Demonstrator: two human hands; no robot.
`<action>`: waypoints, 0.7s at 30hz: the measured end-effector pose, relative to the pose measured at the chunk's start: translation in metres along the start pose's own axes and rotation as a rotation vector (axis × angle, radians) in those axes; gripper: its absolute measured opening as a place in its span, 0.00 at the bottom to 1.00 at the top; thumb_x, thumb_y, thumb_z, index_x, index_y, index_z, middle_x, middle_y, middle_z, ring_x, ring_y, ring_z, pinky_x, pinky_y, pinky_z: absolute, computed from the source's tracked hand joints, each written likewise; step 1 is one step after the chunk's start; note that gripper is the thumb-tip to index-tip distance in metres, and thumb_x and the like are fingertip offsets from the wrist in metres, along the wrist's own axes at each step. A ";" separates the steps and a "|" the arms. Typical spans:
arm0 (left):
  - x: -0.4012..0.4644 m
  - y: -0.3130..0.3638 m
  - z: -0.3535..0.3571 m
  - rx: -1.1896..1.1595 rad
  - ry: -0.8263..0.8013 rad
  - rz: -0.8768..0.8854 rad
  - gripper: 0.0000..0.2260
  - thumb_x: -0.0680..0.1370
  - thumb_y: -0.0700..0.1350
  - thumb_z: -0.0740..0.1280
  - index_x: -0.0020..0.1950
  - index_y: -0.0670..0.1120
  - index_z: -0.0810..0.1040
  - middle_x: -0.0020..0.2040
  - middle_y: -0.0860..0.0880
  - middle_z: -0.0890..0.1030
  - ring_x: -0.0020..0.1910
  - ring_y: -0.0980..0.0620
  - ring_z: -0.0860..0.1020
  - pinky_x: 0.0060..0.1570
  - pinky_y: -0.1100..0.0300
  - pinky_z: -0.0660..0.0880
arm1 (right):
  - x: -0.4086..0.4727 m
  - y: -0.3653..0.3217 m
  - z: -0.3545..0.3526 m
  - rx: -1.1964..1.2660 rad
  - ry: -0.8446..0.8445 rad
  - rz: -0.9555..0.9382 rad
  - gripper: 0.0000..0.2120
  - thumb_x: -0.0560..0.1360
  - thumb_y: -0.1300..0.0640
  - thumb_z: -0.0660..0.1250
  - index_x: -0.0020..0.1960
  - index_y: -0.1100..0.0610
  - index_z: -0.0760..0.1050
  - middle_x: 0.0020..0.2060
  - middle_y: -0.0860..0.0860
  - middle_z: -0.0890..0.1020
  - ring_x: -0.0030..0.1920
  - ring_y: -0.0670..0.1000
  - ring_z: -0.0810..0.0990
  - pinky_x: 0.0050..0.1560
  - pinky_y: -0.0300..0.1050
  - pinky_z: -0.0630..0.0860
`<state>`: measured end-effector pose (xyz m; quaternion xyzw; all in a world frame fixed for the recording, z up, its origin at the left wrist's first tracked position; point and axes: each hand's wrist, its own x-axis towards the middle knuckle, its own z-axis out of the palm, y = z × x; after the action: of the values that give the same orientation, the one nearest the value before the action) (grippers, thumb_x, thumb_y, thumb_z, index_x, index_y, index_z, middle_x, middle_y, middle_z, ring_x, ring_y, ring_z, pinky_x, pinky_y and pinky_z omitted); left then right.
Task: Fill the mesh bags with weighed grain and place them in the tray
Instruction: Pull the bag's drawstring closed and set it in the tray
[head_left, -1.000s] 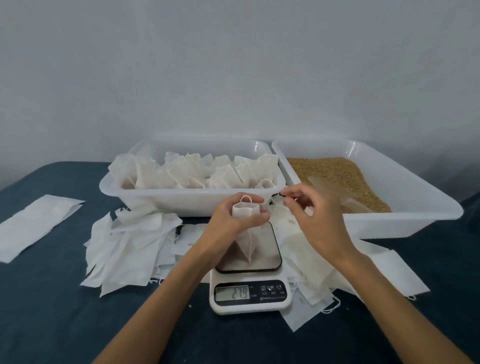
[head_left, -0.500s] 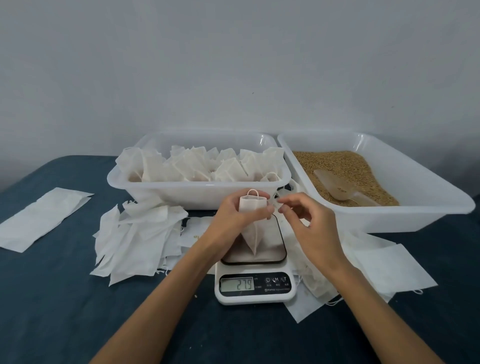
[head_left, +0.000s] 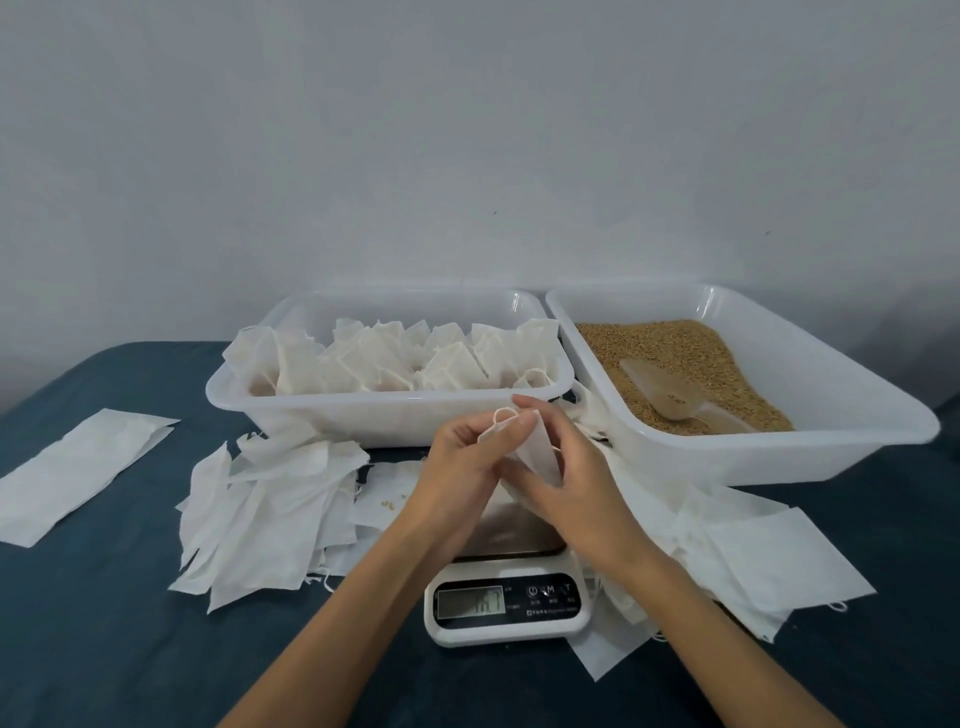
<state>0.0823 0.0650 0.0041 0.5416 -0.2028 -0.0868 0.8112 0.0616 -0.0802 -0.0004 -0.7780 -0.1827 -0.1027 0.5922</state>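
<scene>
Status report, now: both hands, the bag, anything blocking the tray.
Left hand and right hand both pinching one mesh bag above the scale. Bag not yet in tray. Tray crowded with filled bags; path clear.

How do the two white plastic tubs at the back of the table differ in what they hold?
The left tub holds a row of white mesh bags; the right tub holds loose brown grain. A clear scoop lies in the right tub; none shows in the left. Both are white, translucent and rectangular.
</scene>
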 end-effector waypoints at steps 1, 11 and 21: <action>0.001 0.000 0.000 0.026 0.017 0.023 0.17 0.83 0.47 0.69 0.52 0.32 0.84 0.51 0.34 0.85 0.54 0.40 0.83 0.62 0.53 0.79 | 0.001 0.000 -0.003 0.045 0.006 0.011 0.21 0.78 0.51 0.72 0.69 0.44 0.72 0.60 0.41 0.82 0.62 0.41 0.79 0.60 0.37 0.77; 0.008 0.001 -0.009 0.185 0.193 0.076 0.11 0.80 0.50 0.70 0.53 0.44 0.88 0.43 0.44 0.83 0.41 0.49 0.77 0.48 0.56 0.77 | 0.002 -0.002 -0.013 0.186 0.052 0.127 0.10 0.83 0.54 0.64 0.52 0.56 0.82 0.34 0.48 0.81 0.37 0.48 0.78 0.39 0.42 0.77; -0.001 -0.001 -0.006 0.596 0.122 0.137 0.04 0.78 0.40 0.76 0.50 0.48 0.86 0.43 0.54 0.83 0.41 0.58 0.79 0.47 0.60 0.76 | -0.001 0.001 -0.012 0.259 0.015 0.292 0.25 0.81 0.40 0.56 0.53 0.60 0.80 0.42 0.61 0.84 0.44 0.59 0.83 0.49 0.54 0.79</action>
<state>0.0843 0.0696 0.0011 0.7449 -0.2063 0.0643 0.6312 0.0619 -0.0916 0.0020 -0.7128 -0.0752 0.0029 0.6973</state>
